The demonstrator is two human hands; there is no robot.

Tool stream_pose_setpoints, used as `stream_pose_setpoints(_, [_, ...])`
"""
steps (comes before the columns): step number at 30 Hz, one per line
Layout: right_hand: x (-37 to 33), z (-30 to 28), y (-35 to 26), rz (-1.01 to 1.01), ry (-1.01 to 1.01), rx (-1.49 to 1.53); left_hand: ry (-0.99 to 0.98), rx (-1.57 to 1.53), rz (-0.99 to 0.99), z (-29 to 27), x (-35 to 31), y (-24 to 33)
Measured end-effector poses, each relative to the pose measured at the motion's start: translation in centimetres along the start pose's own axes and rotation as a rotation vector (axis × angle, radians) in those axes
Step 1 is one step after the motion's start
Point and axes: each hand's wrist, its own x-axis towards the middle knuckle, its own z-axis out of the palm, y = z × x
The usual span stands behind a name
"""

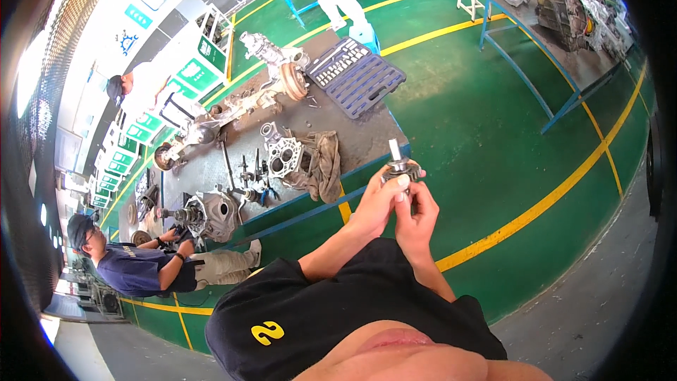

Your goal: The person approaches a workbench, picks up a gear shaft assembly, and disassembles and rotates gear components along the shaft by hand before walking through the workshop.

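Held up in front of me is a small metal shaft part (397,159), its bright round end pointing away and a wider toothed or flanged section nearer my fingers. My left hand (379,199) is closed around its left side, thumb laid over the near side. From the right, my right hand (417,215) grips the same part with bent fingers, the thumbs close together. Its lower end is hidden by my fingers. Both hands are over the green floor, just off the workbench's edge.
On the dark workbench (367,142) at left lie an open blue socket case (358,92), an axle assembly (247,106), a metal housing (285,159), a brown rag (325,166) and a bell-shaped casing (215,213). A person (144,266) works at its near left. Another bench (543,46) stands far right.
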Motion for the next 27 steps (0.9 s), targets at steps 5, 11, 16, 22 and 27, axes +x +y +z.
stream_pose_setpoints(5, [-1.5, -0.2, -0.4, -0.009, -0.079, -0.091, 0.03, -0.031, 0.196, -1.1, 0.6, 0.6])
stream_pose_setpoints(11, [-0.4, 0.8, -0.8, 0.008, -0.073, -0.07, -0.013, -0.085, 0.062, -1.4, -0.3, 1.1])
stream_pose_setpoints(16, [-1.7, 0.1, -0.5, -0.078, -0.184, -0.177, -0.028, -0.185, 0.142, -2.1, -0.2, 1.3])
stream_pose_setpoints(22, [-0.5, 1.5, -0.8, 0.041, -0.141, -0.055, -0.022, -0.204, 0.093, -2.6, -0.9, 1.1])
stream_pose_setpoints(27, [-2.3, 1.1, -2.1, 0.064, -0.221, -0.072, 0.014, -0.272, 0.187, -2.5, -0.7, 2.4])
